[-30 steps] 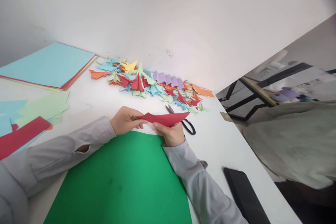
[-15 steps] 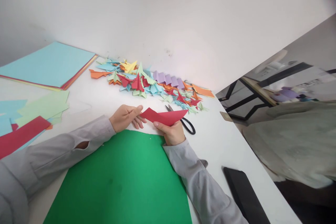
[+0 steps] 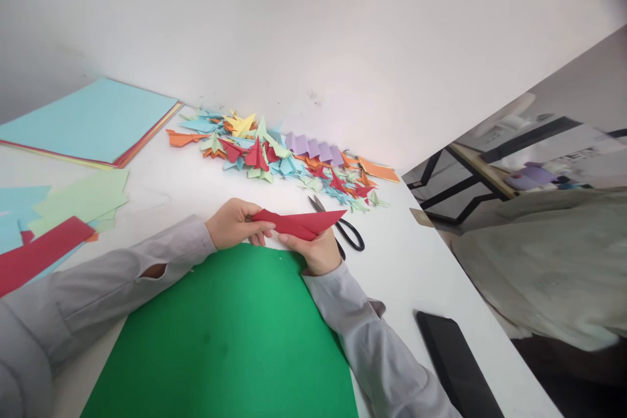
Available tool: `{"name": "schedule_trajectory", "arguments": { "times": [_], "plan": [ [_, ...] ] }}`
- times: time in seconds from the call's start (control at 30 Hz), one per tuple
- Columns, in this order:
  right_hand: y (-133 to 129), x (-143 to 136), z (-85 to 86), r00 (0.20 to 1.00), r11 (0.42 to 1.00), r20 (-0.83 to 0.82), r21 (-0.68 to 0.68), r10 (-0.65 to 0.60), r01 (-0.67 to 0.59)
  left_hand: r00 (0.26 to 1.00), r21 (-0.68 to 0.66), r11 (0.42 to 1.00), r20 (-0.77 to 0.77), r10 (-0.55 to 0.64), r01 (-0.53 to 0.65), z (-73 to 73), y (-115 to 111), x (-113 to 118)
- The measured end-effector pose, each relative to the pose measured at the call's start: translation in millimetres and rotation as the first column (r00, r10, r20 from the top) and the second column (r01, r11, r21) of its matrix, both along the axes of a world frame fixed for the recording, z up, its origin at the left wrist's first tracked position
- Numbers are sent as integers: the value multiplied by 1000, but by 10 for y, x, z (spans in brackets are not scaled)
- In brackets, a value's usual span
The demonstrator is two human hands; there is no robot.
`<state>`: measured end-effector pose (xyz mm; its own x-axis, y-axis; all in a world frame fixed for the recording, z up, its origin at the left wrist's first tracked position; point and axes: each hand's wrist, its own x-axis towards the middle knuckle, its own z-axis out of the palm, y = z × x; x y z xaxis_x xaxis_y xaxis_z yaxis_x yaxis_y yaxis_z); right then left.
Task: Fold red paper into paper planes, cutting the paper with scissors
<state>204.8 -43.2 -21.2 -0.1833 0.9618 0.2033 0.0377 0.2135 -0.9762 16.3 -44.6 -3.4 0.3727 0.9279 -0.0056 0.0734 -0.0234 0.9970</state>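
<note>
Red folded paper [image 3: 298, 225] spans both grips, its left end pinched in the left hand [image 3: 238, 225], its middle clasped by the right hand [image 3: 319, 251], its tip jutting beyond; paper and right hand partly cover the scissors [image 3: 317, 203]; green sheet [image 3: 225, 333] nearer, folded pieces [image 3: 257, 155] beyond; the left thumb, raised earlier, now presses down

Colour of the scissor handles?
The scissor handles are black, best seen in the head view, just beyond the right hand.

Sheet [image 3: 225, 333] green; folded paper [image 3: 306, 223] red; scissors [image 3: 351, 234] black-handled.
</note>
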Motion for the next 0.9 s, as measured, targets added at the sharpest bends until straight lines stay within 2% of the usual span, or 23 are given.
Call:
{"name": "schedule_trajectory", "arguments": {
  "times": [0.13, 0.23, 0.37, 0.47, 0.7, 0.9],
  "plan": [
    [-19, -23, -2, 1000, 995, -28, -103, 6, -9, 998, -69, 997, 62, 22, -18, 8, 14, 4],
    [-34, -32, 4, 999, 989, -50, -148, -2, -6, 998, -70, 997, 60, 20, -15, 30, 13, 5],
    [-35, -20, 44, 996, 988, -14, -127, 92, -93, 1000, -62, 998, -10, -26, 25, 64, 3, 10],
    [-32, -19, 67, 992, 988, 10, -93, 126, -125, 999, -87, 995, 5, -52, 52, 67, 1, 12],
    [-50, -74, 48, 998, 994, -61, -106, 27, -34, 995, -78, 997, 94, -14, 21, 40, 28, -10],
    [-66, -73, 52, 999, 997, -38, -72, -3, 0, 999, -17, 999, 23, -29, 30, 45, 32, -27]
  ]
}}
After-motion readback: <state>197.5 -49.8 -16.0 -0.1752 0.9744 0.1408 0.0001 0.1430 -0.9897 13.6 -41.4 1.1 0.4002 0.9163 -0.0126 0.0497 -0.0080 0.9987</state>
